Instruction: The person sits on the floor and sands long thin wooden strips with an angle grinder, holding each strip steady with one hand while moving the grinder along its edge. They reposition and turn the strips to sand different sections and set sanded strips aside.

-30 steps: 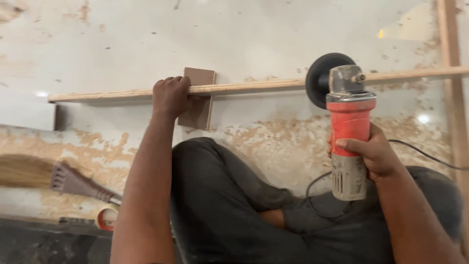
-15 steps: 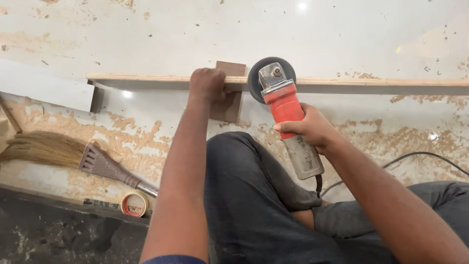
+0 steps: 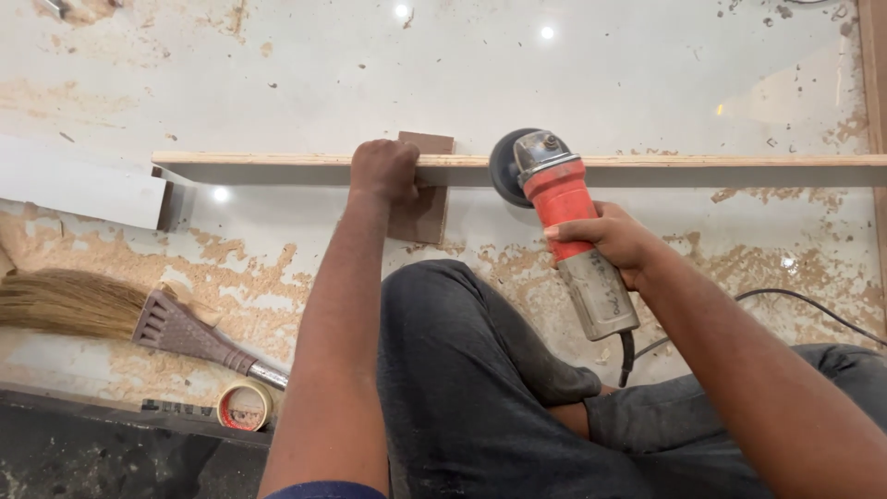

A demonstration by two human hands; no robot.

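A long narrow wooden strip (image 3: pixel 702 166) lies on edge across the pale floor, resting on a small brown block (image 3: pixel 423 208). My left hand (image 3: pixel 383 171) grips the strip right above that block. My right hand (image 3: pixel 605 240) holds a red and grey angle grinder (image 3: pixel 568 231) by its body. Its dark disc (image 3: pixel 506 166) sits against the strip's near side, just right of the block. The grinder's black cord (image 3: pixel 785 298) trails off to the right.
I sit cross-legged in dark trousers (image 3: pixel 471 388) on a dusty floor with sawdust patches. A broom (image 3: pixel 102 310) and a roll of tape (image 3: pixel 244 407) lie at the left. A white board (image 3: pixel 78 185) lies at the far left; a wooden upright (image 3: pixel 873 74) stands at the right edge.
The grinder has swung left along the strip, from well right of my left hand to close beside the brown block. My left hand kept its grip on the strip.
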